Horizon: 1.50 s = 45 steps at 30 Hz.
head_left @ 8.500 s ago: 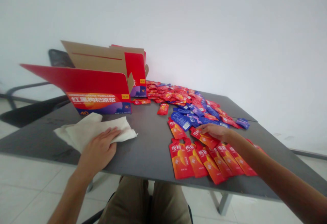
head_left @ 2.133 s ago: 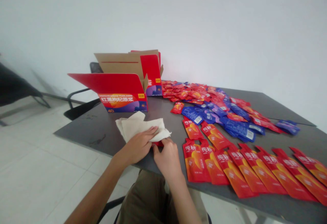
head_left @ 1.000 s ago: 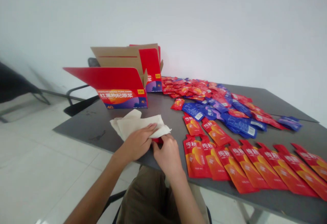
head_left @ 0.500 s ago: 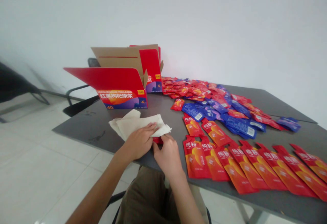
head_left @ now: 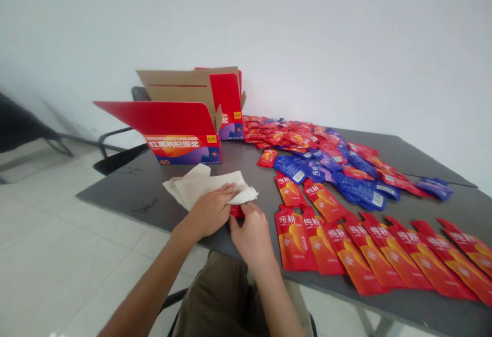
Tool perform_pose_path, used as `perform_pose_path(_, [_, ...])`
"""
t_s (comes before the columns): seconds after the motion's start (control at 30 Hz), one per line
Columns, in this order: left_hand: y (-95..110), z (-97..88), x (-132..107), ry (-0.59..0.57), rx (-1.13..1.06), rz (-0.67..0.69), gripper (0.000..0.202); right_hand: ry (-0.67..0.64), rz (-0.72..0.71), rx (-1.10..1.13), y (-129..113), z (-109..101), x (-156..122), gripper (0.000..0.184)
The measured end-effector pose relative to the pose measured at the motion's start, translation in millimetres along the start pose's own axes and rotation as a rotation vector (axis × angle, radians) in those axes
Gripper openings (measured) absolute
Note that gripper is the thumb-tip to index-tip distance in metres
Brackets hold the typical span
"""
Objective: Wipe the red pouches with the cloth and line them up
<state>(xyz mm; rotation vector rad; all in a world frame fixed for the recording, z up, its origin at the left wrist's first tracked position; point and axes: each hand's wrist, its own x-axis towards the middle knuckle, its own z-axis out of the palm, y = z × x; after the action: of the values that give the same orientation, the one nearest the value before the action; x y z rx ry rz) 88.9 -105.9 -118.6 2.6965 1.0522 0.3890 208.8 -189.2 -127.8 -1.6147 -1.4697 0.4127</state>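
Observation:
A folded cream cloth (head_left: 203, 187) lies near the table's front edge, partly over a red pouch (head_left: 237, 211). My left hand (head_left: 210, 213) presses the cloth down on the pouch, its fingers curved over the fabric. Beside it, my right hand (head_left: 251, 230) is closed on the pouch's right end, with thumb and fingers pinching it. Most of that pouch is hidden by the cloth and my hands. To the right of my hands, several red pouches (head_left: 295, 239) lie in an overlapping row, with two more red pouches (head_left: 325, 200) just behind.
An open red and blue carton (head_left: 184, 150) stands at the left, with its flaps raised and another carton (head_left: 226, 96) behind it. A heap of red and blue pouches (head_left: 300, 137) spreads over the back of the grey table (head_left: 126, 193). A chair (head_left: 119, 157) stands beyond the left edge.
Both hands stay at the cloth and the pouch, with only a slight shift. A little more of the red pouch shows between them. The cartons and other pouches keep their places.

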Motion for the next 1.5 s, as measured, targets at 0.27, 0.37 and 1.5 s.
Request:
perform_pose_path(0.27, [-3.7,-1.7,-14.1,-0.020,-0.100,0.064,0.062,-0.014,0.019,-0.005,0.4,0.1,-0.3,0.020])
perform_pose_path(0.37, [-0.7,-1.4,-25.0,-0.004,-0.085,0.044,0.061,-0.006,-0.006,0.008,1.6,1.3,-0.4,0.025])
perform_pose_path(1.5, [-2.1,-4.3,8.4,-0.047,-0.019,-0.005,0.060,-0.009,-0.039,0.050,2.0,-0.3,0.6,0.028])
